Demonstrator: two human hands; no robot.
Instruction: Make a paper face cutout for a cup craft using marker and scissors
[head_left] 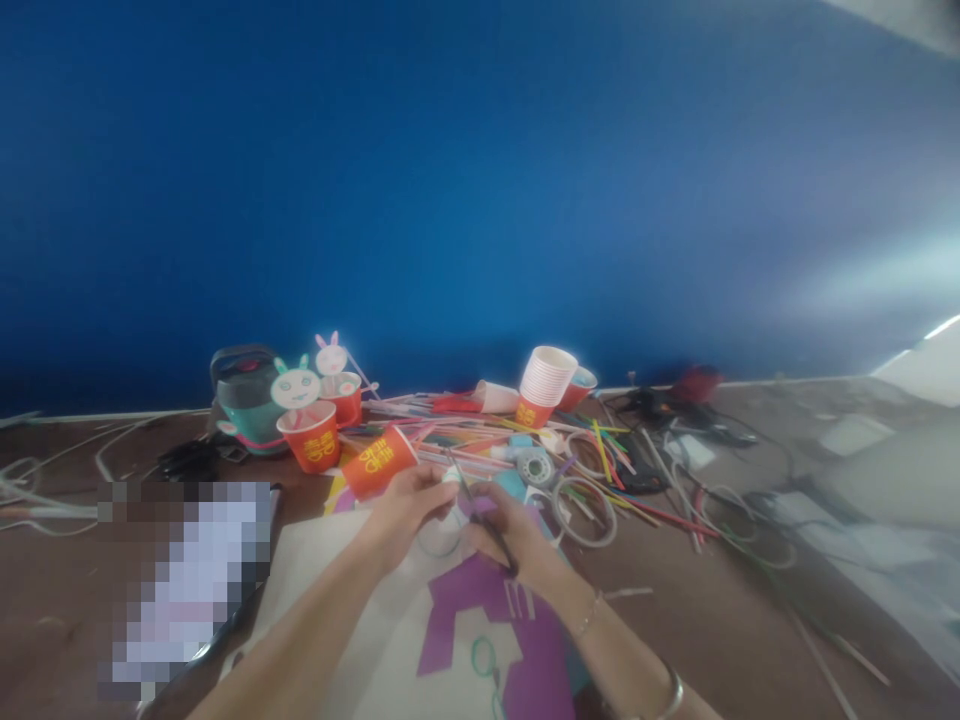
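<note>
My right hand (517, 535) is closed round the handles of a pair of scissors (504, 553), whose blades point up and away from me. Beside the blades, my left hand (405, 510) pinches a small white piece (451, 477), seemingly paper; its outline is blurred. Both hands are over a large white sheet (337, 610). Cut purple paper (536, 640) lies under my right wrist, with a drawn green loop (484, 655) showing near its cut edge. Just past my left hand, a red paper cup (380, 462) lies on its side.
Two red cups with rabbit faces (295, 388) stand back left, by a teal container (251, 405). A cup stack (547, 385) leans behind a heap of coloured sticks (450, 425). Tape rings (583, 512) lie right; a pixelated phone-like device (191, 590) lies left on the brown table (52, 620).
</note>
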